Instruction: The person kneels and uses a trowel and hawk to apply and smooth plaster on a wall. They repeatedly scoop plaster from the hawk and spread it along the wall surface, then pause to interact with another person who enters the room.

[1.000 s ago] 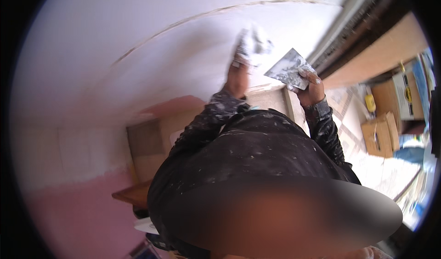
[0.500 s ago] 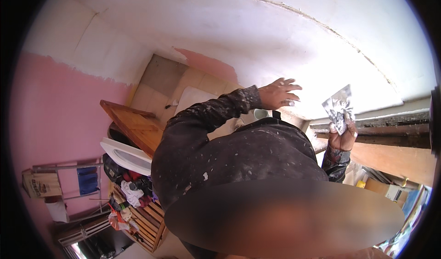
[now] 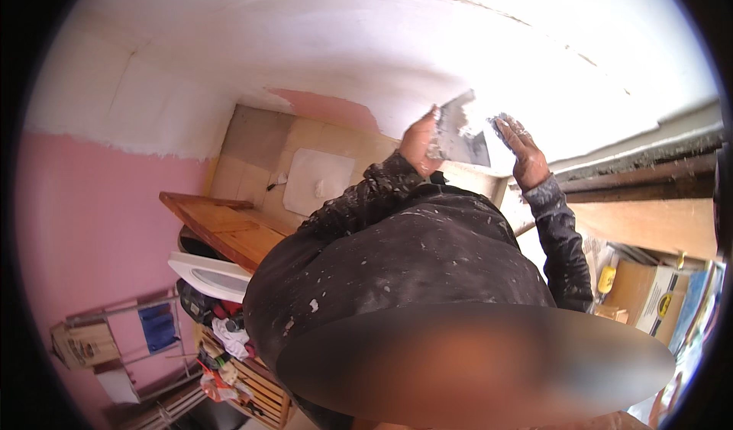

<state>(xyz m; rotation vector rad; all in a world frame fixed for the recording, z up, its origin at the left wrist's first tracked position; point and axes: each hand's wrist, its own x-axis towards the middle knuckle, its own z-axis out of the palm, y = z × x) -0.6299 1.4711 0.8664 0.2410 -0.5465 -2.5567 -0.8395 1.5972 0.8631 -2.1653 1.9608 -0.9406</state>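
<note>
My left hand (image 3: 418, 144) grips the edge of a flat grey putty plate (image 3: 458, 144), tilted in front of my chest. A lump of white putty (image 3: 469, 115) lies smeared over its upper part. Just right of the plate, my right hand (image 3: 527, 154) is raised with its fingers close together. Something dark grey and small shows at those fingertips, too blurred to name. White smears mark both hands and my dark sleeves. Beyond them stands a white-coated wall (image 3: 427, 41) with a long crack near its top.
A brown wooden panel (image 3: 221, 228) leans at left, above a white oval-framed piece (image 3: 206, 276). Clothes (image 3: 229, 334) lie on a slatted wooden rack. A ledge (image 3: 641, 151) runs along the right, with a cardboard box (image 3: 637, 289) and yellow bottle (image 3: 607, 279) below.
The putty plate has passed from my right hand to my left, which was open and empty. My right hand has risen and moved left toward the plate.
</note>
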